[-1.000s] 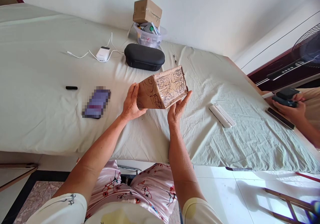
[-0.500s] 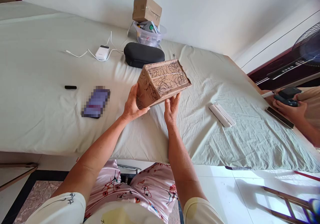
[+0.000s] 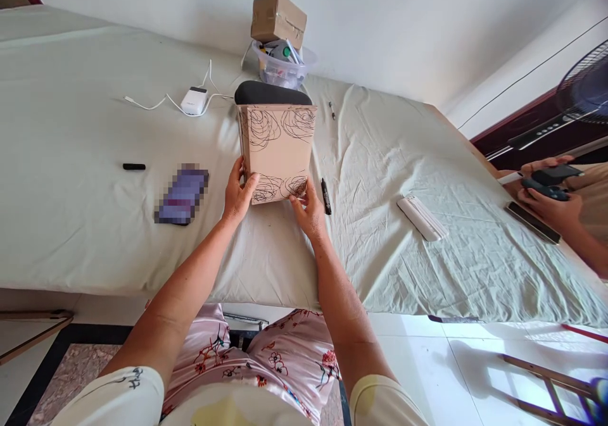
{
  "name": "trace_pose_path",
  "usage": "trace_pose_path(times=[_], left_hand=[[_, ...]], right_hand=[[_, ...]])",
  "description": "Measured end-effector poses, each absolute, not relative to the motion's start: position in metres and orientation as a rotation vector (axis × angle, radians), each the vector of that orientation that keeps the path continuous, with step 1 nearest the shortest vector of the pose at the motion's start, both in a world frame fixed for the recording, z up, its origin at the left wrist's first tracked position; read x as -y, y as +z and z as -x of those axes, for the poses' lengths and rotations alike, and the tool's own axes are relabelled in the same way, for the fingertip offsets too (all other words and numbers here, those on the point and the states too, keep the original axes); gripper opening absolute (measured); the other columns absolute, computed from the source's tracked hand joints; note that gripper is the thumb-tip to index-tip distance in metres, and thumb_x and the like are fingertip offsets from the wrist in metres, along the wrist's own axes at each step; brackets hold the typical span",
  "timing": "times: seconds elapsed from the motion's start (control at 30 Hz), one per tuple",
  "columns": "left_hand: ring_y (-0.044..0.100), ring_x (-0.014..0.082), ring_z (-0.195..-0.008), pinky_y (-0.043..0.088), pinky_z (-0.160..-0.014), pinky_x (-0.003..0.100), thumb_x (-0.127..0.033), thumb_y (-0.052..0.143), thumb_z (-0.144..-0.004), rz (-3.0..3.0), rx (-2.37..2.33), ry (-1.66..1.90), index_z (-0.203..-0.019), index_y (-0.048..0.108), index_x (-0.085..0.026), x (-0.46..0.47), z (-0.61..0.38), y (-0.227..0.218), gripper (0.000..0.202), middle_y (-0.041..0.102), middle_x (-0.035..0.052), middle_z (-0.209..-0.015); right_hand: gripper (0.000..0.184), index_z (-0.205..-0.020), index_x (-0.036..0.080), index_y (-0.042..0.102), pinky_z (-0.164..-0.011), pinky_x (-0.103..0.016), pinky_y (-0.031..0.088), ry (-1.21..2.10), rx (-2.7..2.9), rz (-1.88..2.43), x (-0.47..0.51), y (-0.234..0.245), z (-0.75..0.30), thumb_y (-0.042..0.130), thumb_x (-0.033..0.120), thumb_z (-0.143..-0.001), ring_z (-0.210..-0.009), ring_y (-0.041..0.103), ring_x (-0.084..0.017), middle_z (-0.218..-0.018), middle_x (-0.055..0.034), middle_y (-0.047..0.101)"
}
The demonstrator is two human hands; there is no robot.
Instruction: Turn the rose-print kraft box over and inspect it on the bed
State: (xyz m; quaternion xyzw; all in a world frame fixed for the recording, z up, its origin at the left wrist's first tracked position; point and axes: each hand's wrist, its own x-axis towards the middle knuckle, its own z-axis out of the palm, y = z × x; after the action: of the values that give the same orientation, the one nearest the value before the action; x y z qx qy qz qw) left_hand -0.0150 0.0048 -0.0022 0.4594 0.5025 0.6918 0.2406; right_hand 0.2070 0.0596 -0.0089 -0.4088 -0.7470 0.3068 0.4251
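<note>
A cardboard box [image 3: 280,150] with black scribbles in its corners is held between my two hands, one broad face turned up toward me. My left hand [image 3: 239,193] grips its lower left edge, thumb on the face. At the lower right corner, my right hand [image 3: 310,211] has its fingers closed on the edge. Just right of the box lies a black marker [image 3: 325,197] on the pale green cloth [image 3: 370,255]. Behind the box, a black case [image 3: 273,92] is partly covered by it.
A phone [image 3: 183,193] and a small black cap-like piece [image 3: 133,166] lie left; a white charger [image 3: 194,100] with cables is farther back. A plastic basket [image 3: 282,71] carries another carton [image 3: 278,18]. Right are a white device [image 3: 422,218] and another person's hands [image 3: 553,201] holding something dark.
The box has been turned in my hands, so a different scribbled face shows, and it has shifted left. The marker and a small thin item behind it are now uncovered.
</note>
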Motion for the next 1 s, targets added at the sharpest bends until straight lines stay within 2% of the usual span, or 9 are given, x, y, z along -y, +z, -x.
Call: trace_pose_path(times=[0.13,0.3,0.43,0.53,0.63,0.73,0.8,0.9,1.0], left_hand=[[0.064,0.0318,-0.142,0.054,-0.120,0.045,-0.089,0.055,-0.094,-1.281,-1.499,1.848,-0.153,0.052,-0.019,-0.002,0.014,0.001,0.092,0.064,0.0187,-0.152],[0.068,0.0297,-0.135,0.058,-0.113,0.040,-0.089,0.051,-0.096,-1.387,-1.527,1.797,-0.150,0.058,-0.018,0.006,0.007,0.012,0.090,0.069,0.0163,-0.146],[0.070,0.0330,-0.129,0.053,-0.118,0.049,-0.094,0.035,-0.097,-1.344,-1.615,1.723,-0.131,0.073,-0.018,0.006,0.007,0.013,0.091,0.077,0.0148,-0.127],[0.066,0.0355,-0.136,0.050,-0.121,0.053,-0.095,0.028,-0.097,-1.313,-1.698,1.669,-0.139,0.069,-0.016,0.005,0.007,0.009,0.099,0.073,0.0191,-0.137],[0.059,0.0357,-0.147,0.047,-0.125,0.052,-0.094,0.028,-0.097,-1.420,-1.850,1.759,-0.158,0.052,-0.012,0.005,0.006,0.005,0.105,0.060,0.0251,-0.155],[0.047,0.0379,-0.159,0.035,-0.132,0.054,-0.080,0.040,-0.104,-1.762,-1.957,1.835,-0.159,0.053,-0.014,0.008,0.000,0.003,0.087,0.050,0.0253,-0.166],[0.042,0.0391,-0.162,0.029,-0.134,0.057,-0.066,0.049,-0.106,-1.979,-1.973,1.810,-0.155,0.060,-0.020,0.010,-0.006,0.003,0.068,0.048,0.0217,-0.170],[0.040,0.0372,-0.165,0.022,-0.137,0.060,-0.045,0.051,-0.108,-2.159,-1.942,1.746,-0.150,0.067,-0.026,0.013,-0.019,0.001,0.049,0.047,0.0163,-0.173],[0.037,0.0342,-0.167,0.016,-0.139,0.063,-0.034,0.051,-0.106,-2.164,-1.925,1.685,-0.146,0.070,-0.027,0.013,-0.028,-0.003,0.045,0.048,0.0134,-0.173]], right_hand=[[0.080,-0.156,0.020,0.058,-0.087,-0.039,0.066,0.663,1.774,0.968,-0.060,-0.013,-0.204,0.067,0.069,-0.094,-0.092,0.072,-0.019,-0.130,-0.0149,0.073],[0.071,-0.148,0.024,0.064,-0.081,-0.036,0.064,0.502,1.674,0.905,-0.056,-0.006,-0.206,0.067,0.072,-0.096,-0.089,0.068,-0.019,-0.104,-0.0071,0.070],[0.066,-0.139,0.022,0.068,-0.075,-0.032,0.062,0.439,1.685,0.974,-0.055,-0.001,-0.208,0.061,0.074,-0.098,-0.080,0.064,-0.017,-0.090,-0.0038,0.066],[0.063,-0.135,0.020,0.070,-0.079,-0.035,0.063,0.428,1.692,1.026,-0.056,-0.001,-0.208,0.057,0.072,-0.101,-0.083,0.066,-0.018,-0.095,-0.0066,0.068],[0.061,-0.139,0.020,0.068,-0.092,-0.044,0.063,0.315,1.675,1.007,-0.054,0.001,-0.207,0.057,0.068,-0.103,-0.098,0.069,-0.023,-0.112,-0.0121,0.070],[0.058,-0.149,0.023,0.063,-0.117,-0.058,0.052,0.150,1.751,0.947,-0.048,0.006,-0.205,0.053,0.061,-0.107,-0.132,0.063,-0.031,-0.141,-0.0182,0.065],[0.053,-0.151,0.026,0.064,-0.126,-0.063,0.043,0.048,1.833,0.937,-0.043,0.009,-0.202,0.051,0.056,-0.109,-0.147,0.054,-0.034,-0.154,-0.0166,0.059],[0.045,-0.147,0.034,0.069,-0.131,-0.066,0.033,-0.086,1.942,0.904,-0.035,0.009,-0.195,0.052,0.051,-0.109,-0.153,0.049,-0.035,-0.162,-0.0101,0.057],[0.043,-0.148,0.039,0.070,-0.135,-0.067,0.025,-0.101,2.014,0.896,-0.030,0.007,-0.187,0.051,0.048,-0.110,-0.156,0.048,-0.033,-0.164,-0.0065,0.056]])
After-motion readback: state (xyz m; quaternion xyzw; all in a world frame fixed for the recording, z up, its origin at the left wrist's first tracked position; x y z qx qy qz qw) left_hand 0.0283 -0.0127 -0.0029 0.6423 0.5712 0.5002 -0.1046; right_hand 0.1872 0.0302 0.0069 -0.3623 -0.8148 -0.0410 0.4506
